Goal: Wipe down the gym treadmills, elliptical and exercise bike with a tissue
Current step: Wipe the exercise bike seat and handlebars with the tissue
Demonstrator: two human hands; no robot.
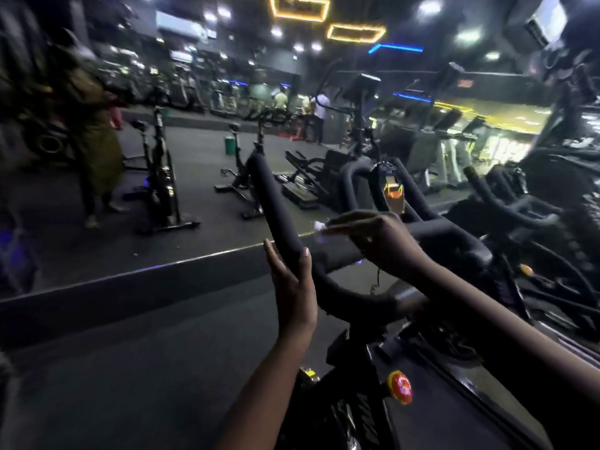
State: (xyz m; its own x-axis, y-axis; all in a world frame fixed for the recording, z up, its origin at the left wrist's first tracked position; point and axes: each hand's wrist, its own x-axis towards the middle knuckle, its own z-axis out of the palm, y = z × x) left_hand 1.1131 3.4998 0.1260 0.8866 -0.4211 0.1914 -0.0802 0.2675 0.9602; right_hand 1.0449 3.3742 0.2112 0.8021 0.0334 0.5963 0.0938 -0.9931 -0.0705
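Left hand cradles the handlebar between straight fingers and thumb, bar running forward, while right hand pinches the tissue just right of it.

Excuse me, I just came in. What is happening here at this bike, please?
A person is wiping an exercise bike in a gym. The left hand rests on the left horn of the handlebar, which lies between thumb and fairly straight fingers. The right hand hovers over the middle of the handlebar and seems to pinch a small white tissue at its fingertips. The picture is blurred, so whether the tissue touches the handlebar is unclear.
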